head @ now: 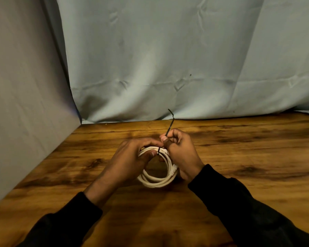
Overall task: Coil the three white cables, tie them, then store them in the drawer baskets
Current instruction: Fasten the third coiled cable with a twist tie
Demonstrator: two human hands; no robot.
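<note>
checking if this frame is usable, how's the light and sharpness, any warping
Head view: dim warm light, soft shadows under the hands on the table; white cable coil and black tie reasonably sharp; wide-angle bending at the table's edges.

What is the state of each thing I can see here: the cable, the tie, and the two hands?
White coiled cable: wound in loops, held above the wooden table.
Thin black tie: wrapped around the coil, free end sticking up.
Left hand: grips the coil beside the tie.
Right hand: pinches the tie's free end.
</note>
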